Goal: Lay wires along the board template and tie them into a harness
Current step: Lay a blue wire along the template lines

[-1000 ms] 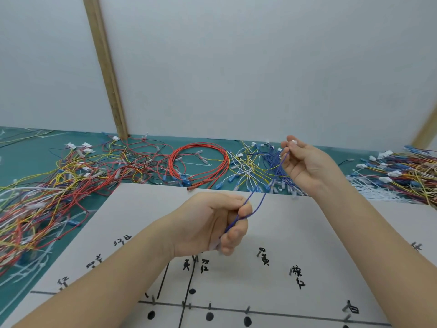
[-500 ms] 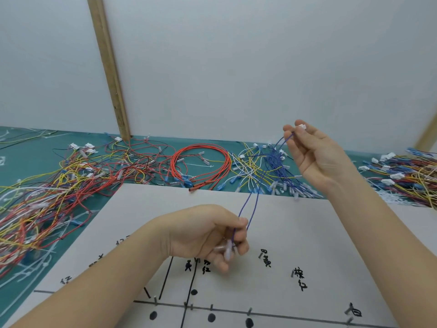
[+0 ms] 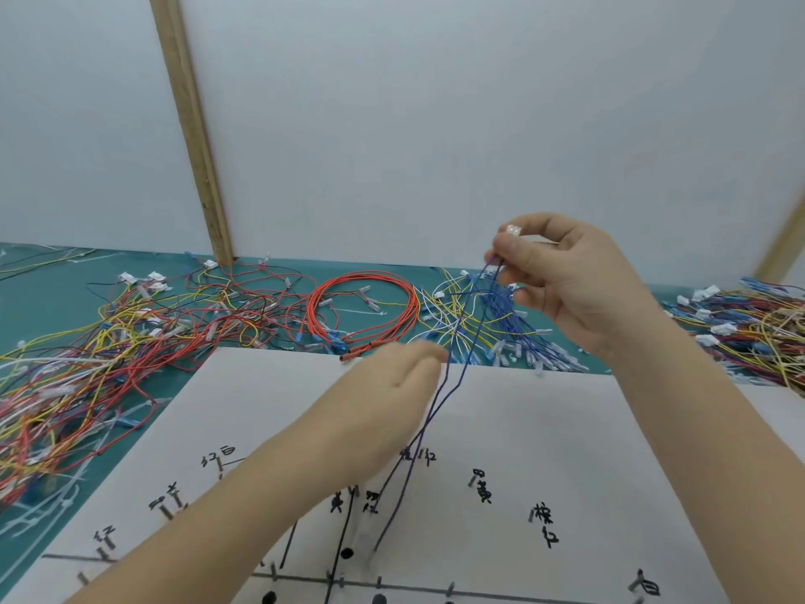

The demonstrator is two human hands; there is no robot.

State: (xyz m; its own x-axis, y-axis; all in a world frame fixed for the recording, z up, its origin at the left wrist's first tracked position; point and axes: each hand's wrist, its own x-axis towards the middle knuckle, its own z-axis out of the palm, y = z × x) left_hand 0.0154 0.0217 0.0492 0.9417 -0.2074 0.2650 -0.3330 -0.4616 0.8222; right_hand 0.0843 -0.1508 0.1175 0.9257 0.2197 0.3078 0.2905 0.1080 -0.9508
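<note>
A white board template (image 3: 566,429) with black lines, handwritten labels and small pegs lies in front of me. My right hand (image 3: 579,285) is raised above its far edge and pinches the top of a thin blue wire (image 3: 451,385) just below its white connector (image 3: 514,231). The wire hangs doubled, down past my left hand (image 3: 392,398), and its loose lower end reaches the board near the pegs. My left hand is blurred. Its fingertips are closed around one strand about midway along the wire.
The green mat (image 3: 52,272) behind the board carries a tangled multicoloured wire heap (image 3: 87,364) at left, a coiled red wire bundle (image 3: 361,307), a blue, yellow and white wire pile (image 3: 514,337) and another heap (image 3: 749,329) at right. A wooden post (image 3: 191,124) leans on the white wall.
My right hand lifted the wire's connector end higher. My left hand let go of the lower end and slid up the wire, so the lower end now hangs onto the board.
</note>
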